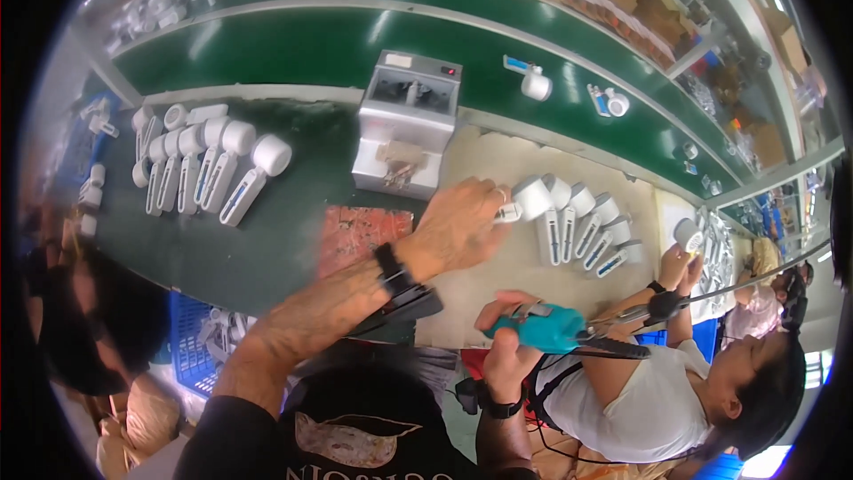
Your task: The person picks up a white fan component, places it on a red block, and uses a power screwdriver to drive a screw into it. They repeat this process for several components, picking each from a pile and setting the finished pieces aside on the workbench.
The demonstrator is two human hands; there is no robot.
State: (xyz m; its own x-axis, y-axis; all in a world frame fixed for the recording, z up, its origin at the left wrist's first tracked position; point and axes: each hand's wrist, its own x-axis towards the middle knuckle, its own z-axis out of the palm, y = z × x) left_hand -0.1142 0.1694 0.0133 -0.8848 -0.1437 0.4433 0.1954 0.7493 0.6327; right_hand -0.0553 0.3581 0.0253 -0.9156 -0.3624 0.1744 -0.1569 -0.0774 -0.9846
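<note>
My left hand (458, 224) reaches over the cream-covered part of the bench, its fingers closed on a white shower head (531, 198). The round head shows beyond my fingertips, while most of its handle is hidden. Beside it, several similar shower heads (569, 237) with strips on their handles lie side by side to the right. Closer to my body, my right hand (506, 338) is wrapped around a teal power tool (547, 329), which resembles an electric screwdriver. The tool is held above the bench's front edge, and a dark length extends from it toward the right.
A grey machine (407, 124) stands at the back middle, with a red mat (362, 238) in front. More white shower heads (213, 160) lie on the left. A blue basket (188, 347) sits below the bench. A co-worker (657, 391) handles a part at right.
</note>
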